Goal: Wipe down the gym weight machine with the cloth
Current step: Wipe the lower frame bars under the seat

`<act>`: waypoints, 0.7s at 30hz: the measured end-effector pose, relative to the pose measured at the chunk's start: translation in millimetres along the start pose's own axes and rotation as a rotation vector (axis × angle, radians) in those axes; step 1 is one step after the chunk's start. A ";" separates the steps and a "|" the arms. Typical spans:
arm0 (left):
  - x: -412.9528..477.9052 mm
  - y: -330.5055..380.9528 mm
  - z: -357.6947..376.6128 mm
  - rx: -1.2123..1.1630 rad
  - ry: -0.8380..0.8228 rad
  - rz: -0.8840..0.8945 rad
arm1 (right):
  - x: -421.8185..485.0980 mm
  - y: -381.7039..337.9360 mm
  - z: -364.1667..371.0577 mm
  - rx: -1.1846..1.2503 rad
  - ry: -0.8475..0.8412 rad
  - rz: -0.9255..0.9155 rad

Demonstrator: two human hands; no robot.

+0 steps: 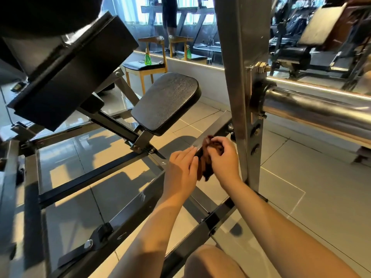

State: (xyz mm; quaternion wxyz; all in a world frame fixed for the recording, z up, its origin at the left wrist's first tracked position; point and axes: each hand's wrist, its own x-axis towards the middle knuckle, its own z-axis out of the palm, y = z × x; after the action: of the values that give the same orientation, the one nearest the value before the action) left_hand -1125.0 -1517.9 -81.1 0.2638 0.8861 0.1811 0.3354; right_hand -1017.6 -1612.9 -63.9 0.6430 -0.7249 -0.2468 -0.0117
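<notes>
Tiled gym floor (301,157). Right hand (222,157) is gripping the soft, light cloth (206,167), probably best held wadded, against the machine's bar (216,125); left hand (181,169), fingers straight, is touching alongside.

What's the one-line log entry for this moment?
phase: wipe | cloth: on frame bar | right hand: grips cloth | left hand: touches cloth
</notes>
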 end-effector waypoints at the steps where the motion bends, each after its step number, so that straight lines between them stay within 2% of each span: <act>1: 0.4 -0.6 1.4 -0.003 0.006 -0.004 | 6.2 -1.6 1.5 0.053 0.046 0.052; 4: -0.2 -2.3 4.5 0.003 0.036 0.007 | -1.3 -2.4 14.5 0.085 0.116 0.119; 9: -1.9 -2.1 5.8 0.002 0.057 0.004 | -10.3 -1.0 6.7 -0.035 0.034 0.023; 12: -2.0 -3.2 7.6 -0.001 0.052 0.002 | 7.8 -12.1 7.8 0.068 0.143 0.141; 14: -1.9 -3.1 7.8 -0.007 0.053 0.004 | 2.7 -15.6 16.9 0.084 0.176 0.144; 19: -1.1 -6.1 6.7 -0.023 0.035 0.007 | -25.8 -3.0 10.8 -0.089 -0.031 -0.005; 21: -0.7 -7.6 6.8 -0.016 0.028 0.006 | -13.4 -5.1 4.2 -0.076 0.001 0.009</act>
State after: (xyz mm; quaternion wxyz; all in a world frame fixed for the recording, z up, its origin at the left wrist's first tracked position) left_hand -1121.9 -1514.6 -90.2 0.2672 0.8797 0.1794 0.3499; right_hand -1032.6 -1613.3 -64.4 0.6150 -0.7501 -0.2426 -0.0183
